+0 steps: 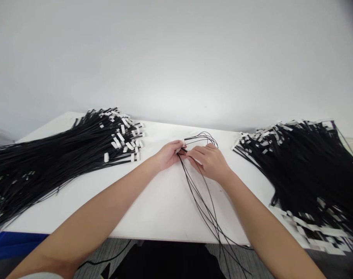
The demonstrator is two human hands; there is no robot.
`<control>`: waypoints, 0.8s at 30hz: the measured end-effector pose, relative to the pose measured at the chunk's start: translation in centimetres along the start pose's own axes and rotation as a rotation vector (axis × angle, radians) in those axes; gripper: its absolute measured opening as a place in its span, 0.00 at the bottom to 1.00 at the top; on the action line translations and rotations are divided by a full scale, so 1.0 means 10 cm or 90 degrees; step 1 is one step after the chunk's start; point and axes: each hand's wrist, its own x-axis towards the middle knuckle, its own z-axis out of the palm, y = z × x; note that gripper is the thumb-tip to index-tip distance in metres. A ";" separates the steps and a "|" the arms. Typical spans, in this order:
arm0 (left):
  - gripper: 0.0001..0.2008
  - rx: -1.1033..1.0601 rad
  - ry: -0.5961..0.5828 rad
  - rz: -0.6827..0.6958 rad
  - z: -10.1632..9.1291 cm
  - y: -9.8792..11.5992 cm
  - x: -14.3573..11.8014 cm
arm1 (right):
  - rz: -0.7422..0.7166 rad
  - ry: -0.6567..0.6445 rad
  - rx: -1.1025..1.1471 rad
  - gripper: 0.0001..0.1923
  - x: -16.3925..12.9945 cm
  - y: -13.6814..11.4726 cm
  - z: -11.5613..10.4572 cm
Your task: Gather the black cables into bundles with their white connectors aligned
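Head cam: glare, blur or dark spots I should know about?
Head view: wall brightest in a soft central patch, dimming outward, top-right corner dark; lower-right white connectors look smeared; right cable pile merges to near-solid black. Head view: left hand and right hand fairly clear, but detail where their fingers hold the black wires is too small to read.

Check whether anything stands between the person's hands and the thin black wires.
Nothing visible does: the left hand and right hand both touch the thin black wires. The left cable pile and right cable pile lie to either side.
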 end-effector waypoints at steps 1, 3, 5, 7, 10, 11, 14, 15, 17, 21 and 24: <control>0.05 0.000 0.002 -0.001 0.00 0.00 0.00 | 0.026 -0.007 0.033 0.10 0.00 0.00 -0.01; 0.04 0.000 0.007 -0.005 0.00 -0.01 0.00 | 0.087 -0.016 0.139 0.11 0.01 0.00 -0.04; 0.04 0.006 0.012 -0.008 0.00 -0.01 0.00 | 0.181 -0.003 0.300 0.12 0.03 0.01 -0.06; 0.03 0.010 0.017 -0.011 0.00 -0.01 0.00 | 0.313 0.035 0.480 0.12 0.06 0.04 -0.10; 0.03 0.004 0.028 -0.016 -0.01 -0.01 0.01 | 0.489 0.192 0.703 0.12 0.09 0.15 -0.16; 0.03 0.003 0.028 -0.017 -0.01 -0.01 0.01 | 0.526 0.268 0.760 0.13 0.09 0.19 -0.18; 0.02 0.004 0.018 -0.015 -0.03 -0.01 0.01 | 0.588 0.486 0.871 0.15 0.09 0.36 -0.25; 0.02 0.005 0.012 -0.013 -0.04 -0.02 0.01 | 0.596 0.542 0.889 0.15 0.09 0.41 -0.27; 0.03 0.006 0.004 -0.010 -0.04 -0.02 0.02 | 0.602 0.625 0.912 0.17 0.08 0.49 -0.30; 0.04 0.009 0.003 -0.004 -0.05 -0.02 0.02 | 0.617 0.597 0.922 0.17 0.07 0.52 -0.34; 0.04 0.009 -0.006 0.002 -0.05 -0.02 0.01 | 0.622 0.431 0.863 0.16 0.07 0.42 -0.33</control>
